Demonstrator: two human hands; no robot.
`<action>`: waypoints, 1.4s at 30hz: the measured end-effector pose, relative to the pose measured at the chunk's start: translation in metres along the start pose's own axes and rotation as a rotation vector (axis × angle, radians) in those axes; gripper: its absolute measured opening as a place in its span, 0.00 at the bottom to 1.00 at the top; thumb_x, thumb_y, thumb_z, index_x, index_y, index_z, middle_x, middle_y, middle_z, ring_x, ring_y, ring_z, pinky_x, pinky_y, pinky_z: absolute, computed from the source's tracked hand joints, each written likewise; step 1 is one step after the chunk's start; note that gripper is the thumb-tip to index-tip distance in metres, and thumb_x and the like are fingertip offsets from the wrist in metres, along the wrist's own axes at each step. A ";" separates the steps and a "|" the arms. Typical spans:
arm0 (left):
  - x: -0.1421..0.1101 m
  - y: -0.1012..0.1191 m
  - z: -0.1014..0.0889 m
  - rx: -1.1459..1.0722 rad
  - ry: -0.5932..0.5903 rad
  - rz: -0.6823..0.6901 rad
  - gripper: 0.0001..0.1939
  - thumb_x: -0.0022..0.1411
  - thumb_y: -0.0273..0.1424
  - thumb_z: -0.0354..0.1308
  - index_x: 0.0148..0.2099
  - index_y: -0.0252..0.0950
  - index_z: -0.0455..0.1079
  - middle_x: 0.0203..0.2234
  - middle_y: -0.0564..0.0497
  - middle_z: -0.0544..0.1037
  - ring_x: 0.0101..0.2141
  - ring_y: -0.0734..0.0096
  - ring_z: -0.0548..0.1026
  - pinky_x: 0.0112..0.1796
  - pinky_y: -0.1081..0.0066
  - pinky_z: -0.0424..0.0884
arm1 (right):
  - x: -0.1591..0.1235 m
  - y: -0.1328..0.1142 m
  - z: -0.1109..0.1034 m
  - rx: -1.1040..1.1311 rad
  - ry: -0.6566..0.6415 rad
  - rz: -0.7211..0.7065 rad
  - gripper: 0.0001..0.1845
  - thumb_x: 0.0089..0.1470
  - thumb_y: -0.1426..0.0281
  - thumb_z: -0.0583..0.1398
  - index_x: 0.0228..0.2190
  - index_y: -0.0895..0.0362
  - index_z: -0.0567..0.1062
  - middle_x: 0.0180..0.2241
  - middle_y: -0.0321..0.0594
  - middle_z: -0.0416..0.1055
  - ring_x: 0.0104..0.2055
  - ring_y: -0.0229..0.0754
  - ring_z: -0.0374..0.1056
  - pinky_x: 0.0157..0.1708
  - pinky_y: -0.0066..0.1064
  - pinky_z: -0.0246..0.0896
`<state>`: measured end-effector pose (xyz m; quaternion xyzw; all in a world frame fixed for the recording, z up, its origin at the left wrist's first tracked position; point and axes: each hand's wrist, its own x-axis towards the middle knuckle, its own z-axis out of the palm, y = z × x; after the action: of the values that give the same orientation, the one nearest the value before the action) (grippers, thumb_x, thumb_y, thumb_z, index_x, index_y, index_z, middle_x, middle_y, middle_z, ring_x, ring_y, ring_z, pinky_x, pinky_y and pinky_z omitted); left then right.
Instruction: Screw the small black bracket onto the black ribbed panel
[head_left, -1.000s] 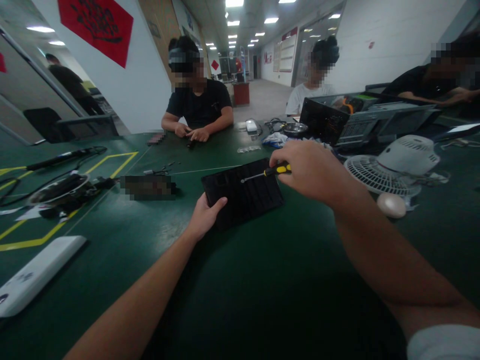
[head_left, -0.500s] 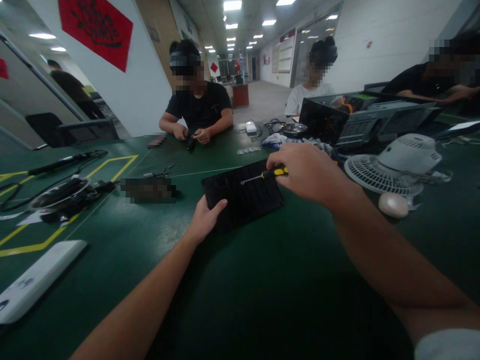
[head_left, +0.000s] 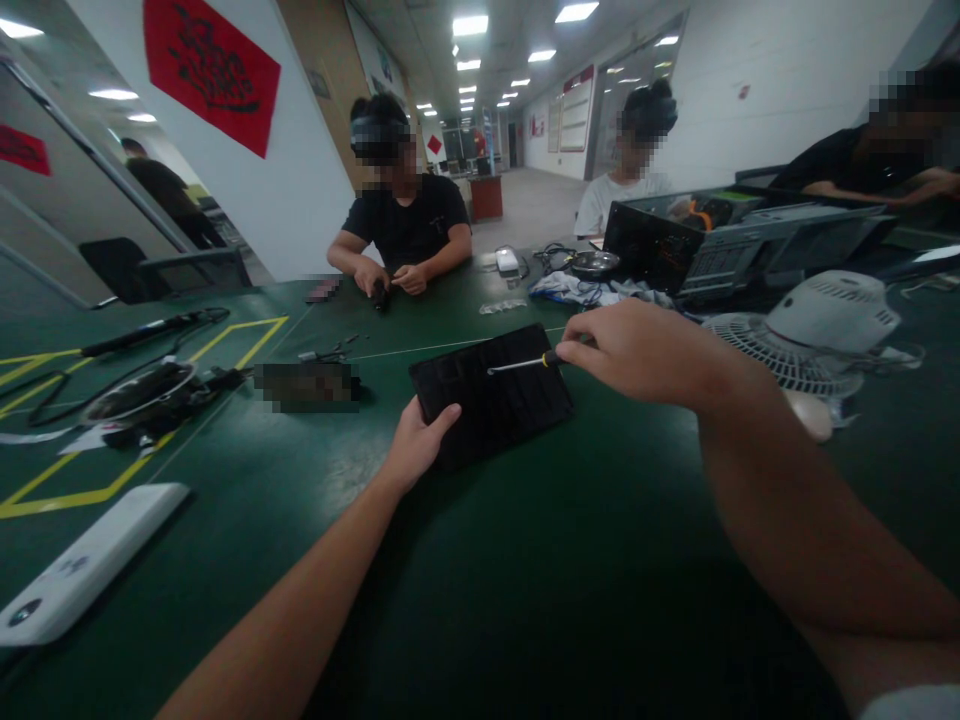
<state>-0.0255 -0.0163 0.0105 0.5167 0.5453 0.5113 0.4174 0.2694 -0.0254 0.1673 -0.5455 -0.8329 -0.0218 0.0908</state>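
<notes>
A flat black rectangular panel (head_left: 517, 400), perhaps a device casing, is tilted over the green tabletop. My left hand (head_left: 421, 440) grips its left edge, thumb on top and fingers hidden behind. In my right hand (head_left: 637, 355) is a screwdriver (head_left: 521, 366) with a thin metal shaft and a black and yellow handle, mostly covered by my fingers. The shaft reaches left across the panel, and its tip is over the panel's middle; whether it touches the surface I cannot tell.
A white fan (head_left: 832, 310) and a pale rounded object (head_left: 814, 412) lie to the right. Behind them stands a metal computer case (head_left: 735, 250). At left are a white elongated device (head_left: 90, 565) and cables (head_left: 142, 395). A co-worker (head_left: 405, 220) sits opposite, handling a small dark object.
My right hand has shifted right and turned, so its fingers now cover more of the screwdriver handle. The left hand still holds the panel. The whole view has shifted slightly.
</notes>
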 end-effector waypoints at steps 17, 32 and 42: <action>0.003 -0.004 -0.004 0.006 -0.031 0.000 0.31 0.56 0.45 0.72 0.57 0.36 0.72 0.51 0.42 0.83 0.53 0.46 0.81 0.55 0.48 0.77 | 0.009 -0.001 0.005 0.063 0.232 -0.069 0.13 0.54 0.69 0.65 0.41 0.53 0.87 0.37 0.44 0.84 0.40 0.52 0.77 0.42 0.40 0.65; 0.006 -0.008 -0.005 0.014 -0.030 0.027 0.30 0.56 0.44 0.71 0.57 0.36 0.73 0.51 0.42 0.83 0.52 0.46 0.81 0.55 0.47 0.77 | 0.013 -0.003 0.010 0.119 0.197 -0.104 0.15 0.55 0.70 0.65 0.43 0.55 0.87 0.39 0.44 0.85 0.42 0.50 0.78 0.46 0.40 0.66; 0.003 -0.007 -0.003 0.018 -0.028 0.036 0.31 0.56 0.44 0.72 0.58 0.35 0.73 0.55 0.40 0.83 0.56 0.45 0.80 0.58 0.46 0.75 | 0.008 -0.018 0.008 -0.038 0.019 0.115 0.22 0.65 0.58 0.57 0.43 0.56 0.87 0.44 0.55 0.84 0.47 0.63 0.78 0.42 0.46 0.67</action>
<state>-0.0297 -0.0136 0.0045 0.5374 0.5347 0.5063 0.4110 0.2491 -0.0238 0.1617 -0.5938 -0.7987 -0.0373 0.0896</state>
